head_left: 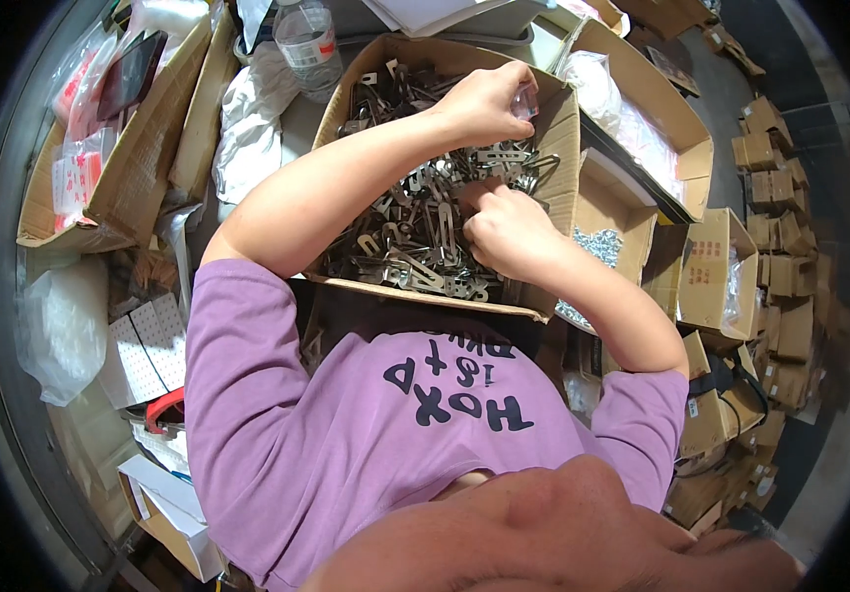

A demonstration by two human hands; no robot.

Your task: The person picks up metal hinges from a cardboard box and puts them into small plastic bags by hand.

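Observation:
A cardboard box (pixel 400 288) in front of me holds many flat metal brackets (pixel 435 222) with slots, silver and dark, heaped loosely. My left hand (pixel 489 104) reaches over the heap to the box's far right side. Its curled fingers grip a small clear plastic piece (pixel 524 102), whose exact kind is unclear. Lower down, my right hand (pixel 512 232) rests on the heap with fingers bent in among the brackets. The fingertips of that hand are partly hidden, and whatever they pinch cannot be made out.
Right of the box stands a smaller carton with small silver hardware (pixel 598 247); beyond it, a long carton (pixel 693 163) holds plastic bags. A clear bottle (pixel 308 49) and white cloth (pixel 255 118) lie at left, beside a carton (pixel 139 187) of packets. Stacked cartons (pixel 780 232) line the far right.

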